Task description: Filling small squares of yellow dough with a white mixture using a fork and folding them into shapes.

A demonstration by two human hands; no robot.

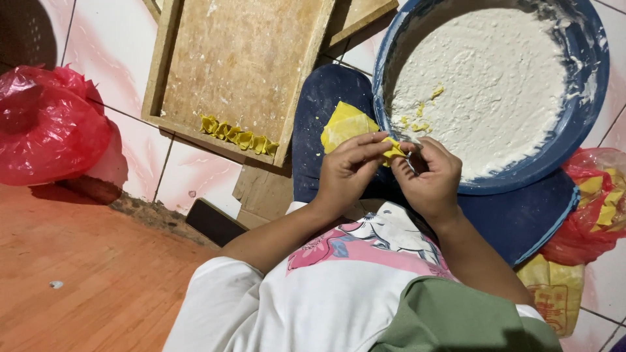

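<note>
Both hands (391,166) pinch a yellow wrapper (393,151) beside the basin rim (521,176).

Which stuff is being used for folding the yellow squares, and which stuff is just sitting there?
In use:
left hand and right hand, pinching a yellow wrapper
stack of yellow wrappers
blue bowl of white flour
wooden tray with a row of folded pieces

Just lying about:
red plastic bag
red bag of yellow scraps
yellow packet
</note>
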